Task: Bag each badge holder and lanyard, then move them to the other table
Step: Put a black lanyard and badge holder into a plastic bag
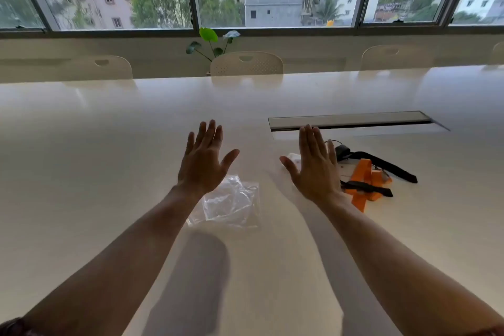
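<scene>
Both my hands are held flat above the white table (109, 158), fingers spread, holding nothing. My left hand (206, 161) hovers just beyond a crumpled pile of clear plastic bags (231, 204). My right hand (313, 166) partly hides a white badge holder (293, 157). To its right lies a tangle of lanyards: an orange lanyard (365, 180) and black lanyards (381, 163), with a clear badge holder (347, 169) among them.
A long recessed cable slot (349, 120) runs across the table behind the lanyards. Cream chairs (246, 64) line the far edge, with a small green plant (210, 41) below the windows.
</scene>
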